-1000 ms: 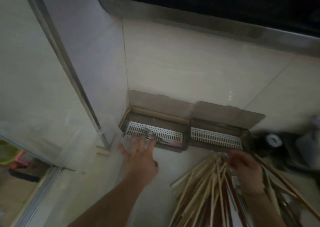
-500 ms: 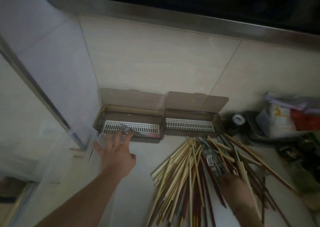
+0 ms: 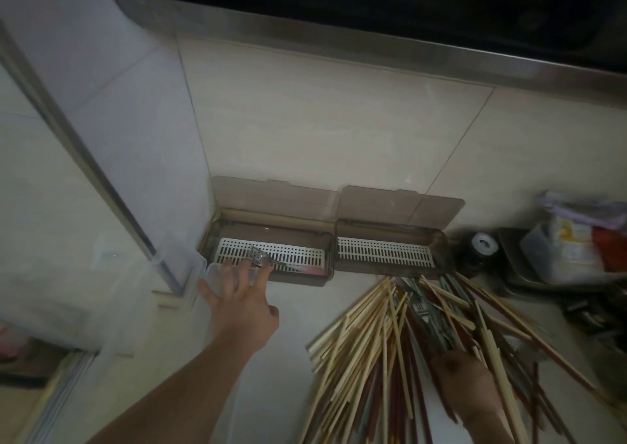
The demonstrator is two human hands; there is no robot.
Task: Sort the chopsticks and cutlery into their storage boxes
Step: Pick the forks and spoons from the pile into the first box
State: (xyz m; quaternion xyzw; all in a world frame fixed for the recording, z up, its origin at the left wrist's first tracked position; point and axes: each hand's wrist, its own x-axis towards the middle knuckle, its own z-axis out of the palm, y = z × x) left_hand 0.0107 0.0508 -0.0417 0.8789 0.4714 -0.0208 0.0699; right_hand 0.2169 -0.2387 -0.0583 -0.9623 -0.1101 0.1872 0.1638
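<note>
Two brown storage boxes stand open against the tiled wall, each with a white slotted tray: the left box point(image 3: 298, 279) and the right box point(image 3: 383, 271). A metal fork point(image 3: 260, 259) lies on the left box's tray. My left hand point(image 3: 241, 299) reaches over that box's front edge with its fingers spread and straight, the fingertips touching the fork. A big pile of wooden and dark chopsticks point(image 3: 369, 341) fans across the counter, with metal cutlery point(image 3: 420, 305) mixed in. My right hand point(image 3: 464, 387) rests on the near end of the pile, its fingers buried among the sticks.
A clear plastic container point(image 3: 178, 263) stands left of the boxes, by a metal-framed panel point(image 3: 101, 175). A black tape roll point(image 3: 481, 246) and a dark tray of packets point(image 3: 529, 280) sit to the right. A steel ledge point(image 3: 339, 36) runs above the wall.
My right hand has drawn back from the far end of the chopstick pile to its near end. My left hand stays at the fork in the left box. The view has shifted.
</note>
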